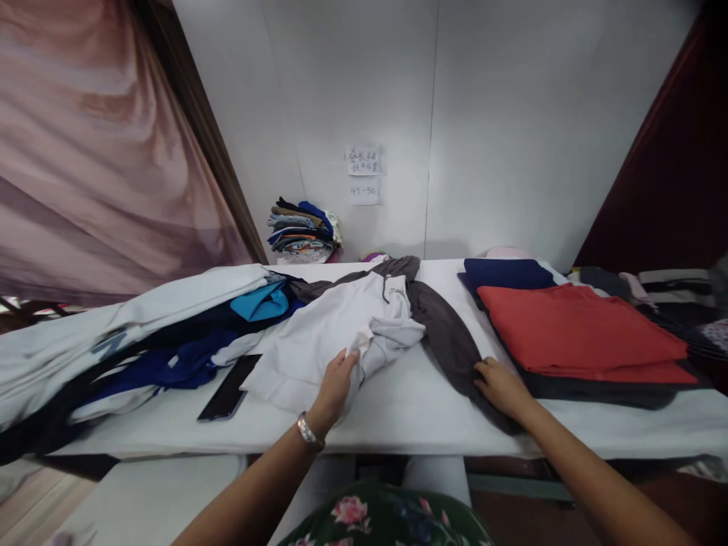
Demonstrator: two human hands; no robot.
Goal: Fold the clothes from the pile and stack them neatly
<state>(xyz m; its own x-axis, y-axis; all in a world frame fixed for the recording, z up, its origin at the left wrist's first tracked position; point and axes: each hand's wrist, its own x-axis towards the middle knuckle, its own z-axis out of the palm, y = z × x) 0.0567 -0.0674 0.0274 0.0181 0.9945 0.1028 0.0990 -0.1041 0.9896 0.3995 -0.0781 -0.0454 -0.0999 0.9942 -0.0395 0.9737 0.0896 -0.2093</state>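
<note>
Left hand pinches a fold of the white shirt lying mid-counter. Right hand rests flat, fingers spread, on the grey sleeve beside the red stack. A phone lies left of the shirt

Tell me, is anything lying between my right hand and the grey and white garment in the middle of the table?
Nothing visible does. The right hand rests directly on the garment's dark grey part, and the left hand grips its white part.
</note>
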